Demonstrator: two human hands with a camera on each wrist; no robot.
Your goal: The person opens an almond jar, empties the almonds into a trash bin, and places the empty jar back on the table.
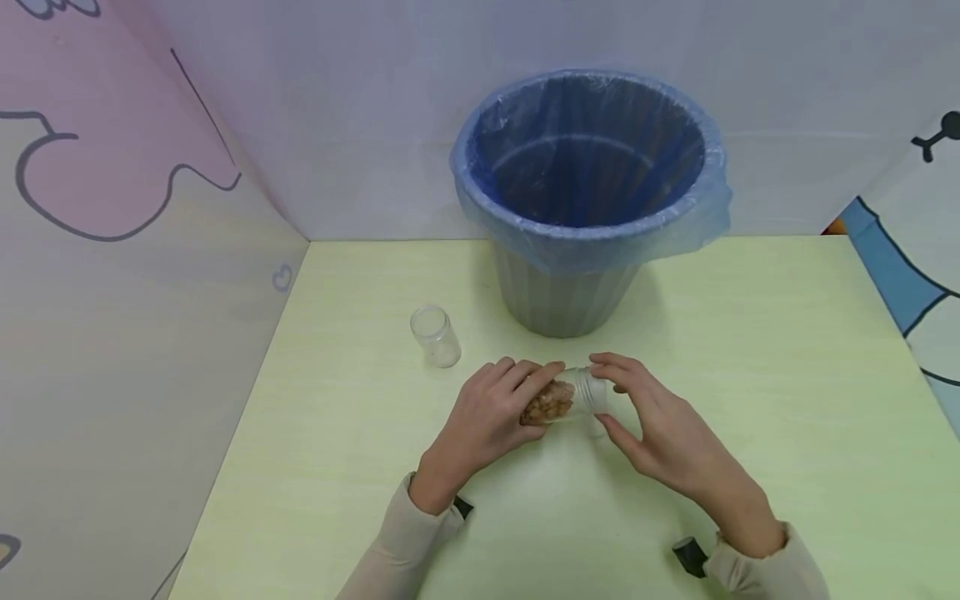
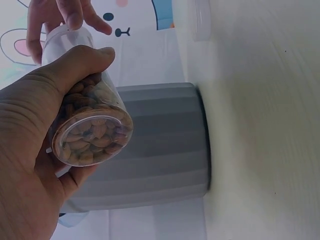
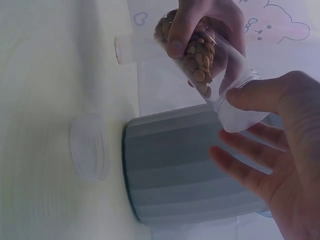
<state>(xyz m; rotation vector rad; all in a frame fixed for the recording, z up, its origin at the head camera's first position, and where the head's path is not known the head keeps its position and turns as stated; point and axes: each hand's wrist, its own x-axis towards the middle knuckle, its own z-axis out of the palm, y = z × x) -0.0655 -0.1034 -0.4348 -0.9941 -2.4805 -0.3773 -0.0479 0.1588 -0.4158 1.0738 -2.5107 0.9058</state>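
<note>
My left hand [image 1: 491, 408] grips a clear jar [image 1: 566, 396] lying sideways above the table, its thumb and fingers round the body. Almonds [image 2: 92, 137] fill the bottom end of the jar, and the neck part holds none. A translucent whitish lid [image 3: 240, 117] sits at the jar's mouth, which points to the right. My right hand [image 1: 675, 433] holds this lid between thumb and fingertips, with the other fingers spread beside it. Another round, clear lid [image 3: 89, 146] lies on the table under the hands.
A grey bin [image 1: 566, 292] with a blue plastic liner [image 1: 592, 242] stands at the back, just beyond the hands. An uncapped clear jar [image 1: 437, 337] stands left of it on the pale yellow table [image 1: 315, 417]. Printed panels [image 1: 150, 333] close in the sides.
</note>
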